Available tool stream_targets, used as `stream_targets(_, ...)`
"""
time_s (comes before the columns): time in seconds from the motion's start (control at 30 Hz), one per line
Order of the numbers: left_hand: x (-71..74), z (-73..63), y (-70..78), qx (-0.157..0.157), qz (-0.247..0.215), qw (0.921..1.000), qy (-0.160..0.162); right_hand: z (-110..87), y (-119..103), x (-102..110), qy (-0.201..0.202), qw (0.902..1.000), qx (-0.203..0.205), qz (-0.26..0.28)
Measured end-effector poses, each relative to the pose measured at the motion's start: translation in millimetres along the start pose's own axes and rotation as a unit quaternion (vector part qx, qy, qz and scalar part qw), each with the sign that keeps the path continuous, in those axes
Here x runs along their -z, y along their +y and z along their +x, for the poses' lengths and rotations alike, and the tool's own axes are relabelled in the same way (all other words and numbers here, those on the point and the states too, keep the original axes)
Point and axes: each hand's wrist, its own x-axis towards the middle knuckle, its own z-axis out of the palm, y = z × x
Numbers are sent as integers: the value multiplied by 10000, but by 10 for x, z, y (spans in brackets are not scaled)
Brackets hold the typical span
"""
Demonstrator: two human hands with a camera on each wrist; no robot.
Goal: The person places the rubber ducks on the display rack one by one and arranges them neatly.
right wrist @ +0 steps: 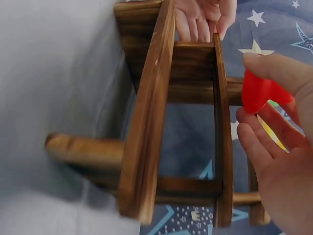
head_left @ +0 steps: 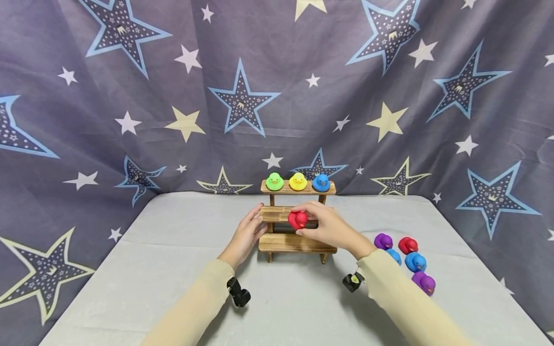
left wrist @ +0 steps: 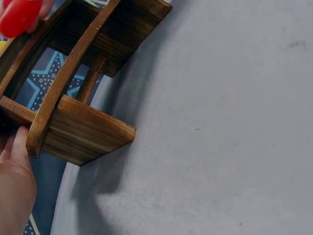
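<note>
Right hand (head_left: 329, 225), fingers clamped on a red duck (head_left: 297, 220) by the middle tier of a wooden stand (head_left: 281, 242), left hand (head_left: 245, 236) at its left end, fingers extended, green, yellow and blue ducks (head_left: 298, 182) beyond the fingers — loose ducks (head_left: 416, 262) on the worktop (head_left: 190, 226) to their right, sleeve (head_left: 387, 276) partly covering one
</note>
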Motion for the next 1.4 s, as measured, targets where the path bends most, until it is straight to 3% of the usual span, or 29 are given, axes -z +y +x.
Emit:
stream_targets(0.47, 40, 6, 5, -121, 97, 9998, -155, 422, 10, -271, -219, 9934, -750, 843)
stream_targets(0.6, 33, 9, 3, -72, 113, 9998, -126, 497, 28, -309, -298, 9933, -699, 870)
stream_targets(0.77, 23, 16, 12, -30, 157, 9998, -134, 544, 22, -344, -231, 9928, -674, 965)
stream_targets(1.1, 29, 7, 4, -26, 152, 9997, -174, 570, 8, -427, -42, 9886, -1217, 886)
stream_targets(1.4, 32, 8, 4, -73, 142, 9997, -162, 571, 17, -460, 98, 9916, -1023, 786)
